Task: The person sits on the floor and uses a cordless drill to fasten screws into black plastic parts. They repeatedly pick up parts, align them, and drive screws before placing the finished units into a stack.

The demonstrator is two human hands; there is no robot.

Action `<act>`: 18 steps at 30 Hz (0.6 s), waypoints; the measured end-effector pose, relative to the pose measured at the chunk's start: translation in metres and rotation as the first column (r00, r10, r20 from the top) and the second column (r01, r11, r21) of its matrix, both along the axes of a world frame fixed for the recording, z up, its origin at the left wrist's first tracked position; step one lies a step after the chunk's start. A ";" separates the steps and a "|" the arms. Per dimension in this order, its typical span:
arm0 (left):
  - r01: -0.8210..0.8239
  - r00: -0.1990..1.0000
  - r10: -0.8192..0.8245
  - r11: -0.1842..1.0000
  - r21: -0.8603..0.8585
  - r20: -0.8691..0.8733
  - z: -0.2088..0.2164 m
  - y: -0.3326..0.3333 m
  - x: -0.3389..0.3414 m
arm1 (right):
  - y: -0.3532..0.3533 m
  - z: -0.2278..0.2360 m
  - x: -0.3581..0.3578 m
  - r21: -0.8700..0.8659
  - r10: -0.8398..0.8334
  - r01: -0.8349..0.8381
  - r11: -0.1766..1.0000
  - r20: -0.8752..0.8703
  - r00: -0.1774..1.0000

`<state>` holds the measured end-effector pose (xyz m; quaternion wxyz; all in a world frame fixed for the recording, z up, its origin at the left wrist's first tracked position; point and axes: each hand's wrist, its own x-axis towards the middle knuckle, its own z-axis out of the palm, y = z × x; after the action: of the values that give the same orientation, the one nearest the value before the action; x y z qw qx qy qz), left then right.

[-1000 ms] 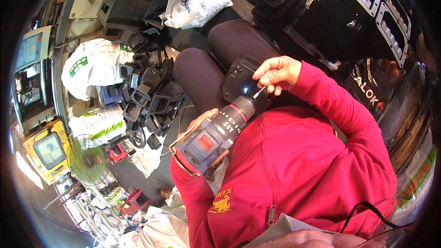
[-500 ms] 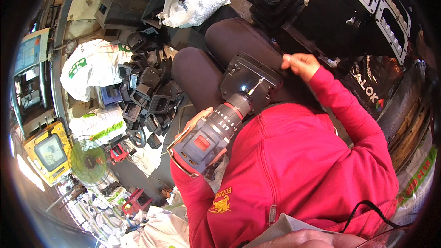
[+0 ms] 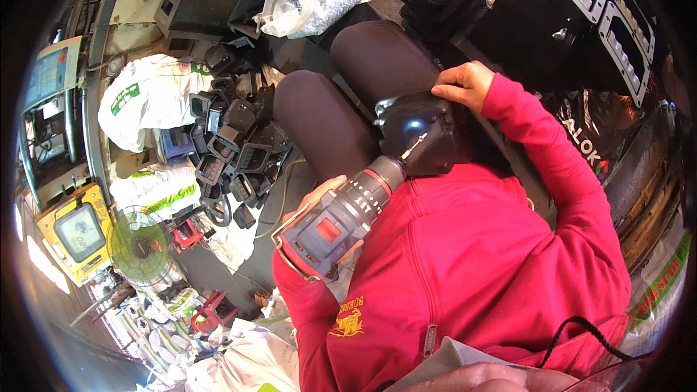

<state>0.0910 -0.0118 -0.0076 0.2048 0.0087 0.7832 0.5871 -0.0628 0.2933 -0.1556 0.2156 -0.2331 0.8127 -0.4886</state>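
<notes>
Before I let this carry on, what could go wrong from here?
1. The black part lies over the thighs, with the right hand gripping one edge; it might twist or slip if pressed.
2. The bit on the drill in the left hand overlaps the part in view; it might scratch it, though contact can't be told.
3. The jacket appears close to the chuck; fabric might catch if it spins.

The drill (image 3: 327, 229) hides its own handle and most of the left hand (image 3: 317, 193). Whether the bit (image 3: 414, 147) touches the black cover (image 3: 432, 122) is too small to tell, and the small pieces (image 3: 330, 13) inside the plastic bag (image 3: 282, 22) blur together.
</notes>
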 end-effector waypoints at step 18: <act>0.157 0.956 -0.251 0.874 -0.460 -0.152 -0.016 0.007 -0.014 | -0.041 -0.017 0.024 0.065 -0.217 0.208 0.976 0.178 0.960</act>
<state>0.0774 -0.0044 -0.0234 0.1801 0.1058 0.9077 0.3640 -0.0390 0.2523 -0.1722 0.2415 -0.0934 0.8205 -0.5096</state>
